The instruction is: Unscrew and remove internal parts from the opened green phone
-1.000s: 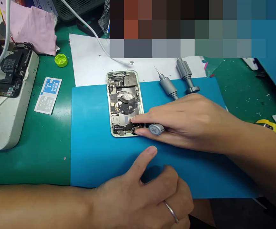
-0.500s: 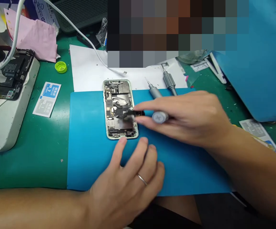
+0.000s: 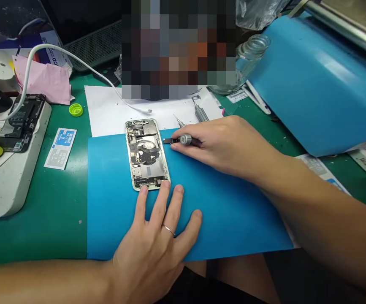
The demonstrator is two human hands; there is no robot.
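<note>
An opened phone [image 3: 153, 166] without its screen lies on the blue mat [image 3: 233, 219], its boards and bare metal tray exposed. My left hand [image 3: 151, 236], with a ring on one finger, is spread open below it, fingertips at the phone's lower edge. Just right of the phone, my right hand [image 3: 230, 145] pinches a small flat black piece [image 3: 170, 141] between thumb and finger. A grey screwdriver [image 3: 185, 139] shows its round end cap at the same fingers; the rest of it is hidden. Beyond that hand lie two more grey screwdrivers, a nearer one [image 3: 179, 121] and a farther one [image 3: 201, 112].
White paper [image 3: 103, 109] lies behind the mat, with a white cable [image 3: 75, 52] trailing onto it. At left are a white box [image 3: 33, 169] bearing another phone part [image 3: 21, 122], a green cap [image 3: 75, 110] and a printed card [image 3: 61, 147]. A glass jar [image 3: 252, 55] stands at the back.
My right hand has drawn back from over the phone to its right side, with the black piece now apart from the phone. My left fingers have spread and reached the phone's lower edge. The view has shifted.
</note>
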